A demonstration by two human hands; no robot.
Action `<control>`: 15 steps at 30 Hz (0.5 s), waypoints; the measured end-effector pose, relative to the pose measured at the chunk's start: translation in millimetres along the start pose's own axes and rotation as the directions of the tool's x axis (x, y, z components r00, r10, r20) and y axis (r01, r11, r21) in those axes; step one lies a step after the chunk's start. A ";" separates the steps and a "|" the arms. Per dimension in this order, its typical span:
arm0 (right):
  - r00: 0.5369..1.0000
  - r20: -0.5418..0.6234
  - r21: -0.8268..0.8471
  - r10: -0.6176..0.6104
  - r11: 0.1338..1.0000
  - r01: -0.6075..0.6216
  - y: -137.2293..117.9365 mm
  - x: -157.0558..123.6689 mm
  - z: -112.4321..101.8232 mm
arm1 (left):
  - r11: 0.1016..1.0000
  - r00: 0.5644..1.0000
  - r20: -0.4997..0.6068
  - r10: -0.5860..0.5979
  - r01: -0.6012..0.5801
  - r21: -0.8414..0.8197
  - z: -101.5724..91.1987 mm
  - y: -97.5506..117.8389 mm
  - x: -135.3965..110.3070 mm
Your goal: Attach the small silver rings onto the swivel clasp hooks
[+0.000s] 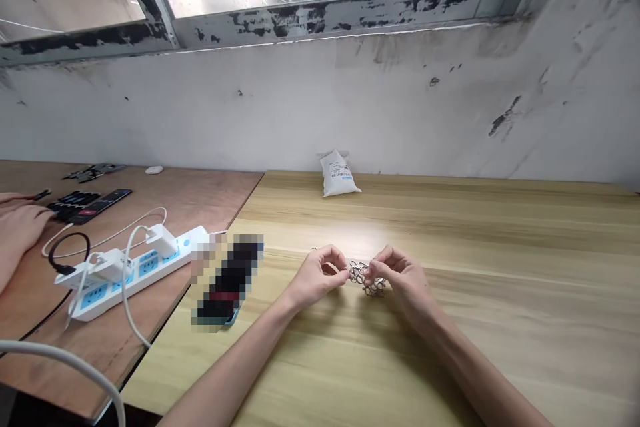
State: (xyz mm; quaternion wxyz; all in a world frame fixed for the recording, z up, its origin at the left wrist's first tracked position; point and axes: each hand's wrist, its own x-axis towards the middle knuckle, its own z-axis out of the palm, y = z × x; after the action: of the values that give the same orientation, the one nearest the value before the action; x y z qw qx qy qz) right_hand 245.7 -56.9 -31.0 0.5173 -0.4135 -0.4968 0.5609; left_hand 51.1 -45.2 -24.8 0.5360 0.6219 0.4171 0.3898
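Observation:
A small cluster of silvery, ring-like metal pieces [375, 288] lies on the light wood table between my hands. Whether the pieces are loose or linked together I cannot tell. At the left side of the cluster, my left hand [320, 275] has thumb and index finger pinched together at its edge. My right hand [400, 273] is closed too, its fingertips pinching right over the pieces and covering part of them. What sits in either pinch is too small to name.
A white packet [339, 175] with a printed label lies near the wall. To the left are a blurred-out phone [230, 283] and a white power strip [145, 270] with chargers and cables. Another person's hand [23, 223] rests near a dark phone [103, 205] on the brown table.

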 end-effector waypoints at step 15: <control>0.998 0.061 -0.209 0.026 0.978 -0.012 5.8 -0.4 -4.5 | 0.960 0.995 -0.013 0.103 -0.096 0.262 -7.7 0.0 -0.2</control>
State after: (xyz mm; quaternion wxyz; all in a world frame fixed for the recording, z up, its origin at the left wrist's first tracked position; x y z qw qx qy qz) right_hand 249.2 -56.5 -37.4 0.4498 -0.4521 -0.5649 0.5236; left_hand 43.8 -42.7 -23.9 0.4237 0.7020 0.4398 0.3663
